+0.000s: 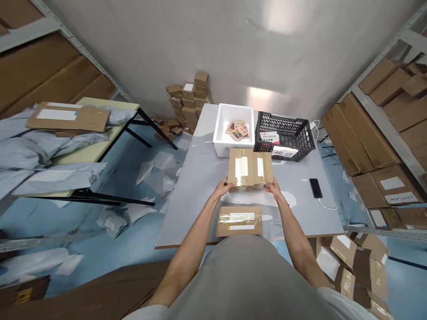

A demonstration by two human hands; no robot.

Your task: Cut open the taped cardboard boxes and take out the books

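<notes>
Clasps taped boxes between left grip and right grip, at middle of surface, just before white bin and black crate. Look already sealed and labelled, not yet let go. Has another taped box near front edge. Cannot judge remaining work.

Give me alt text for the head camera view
A person's left grip and right grip hold opposite sides of taped cardboard at a grey table. Beyond are a white bin and black crate; a labelled box lies nearer.
</notes>
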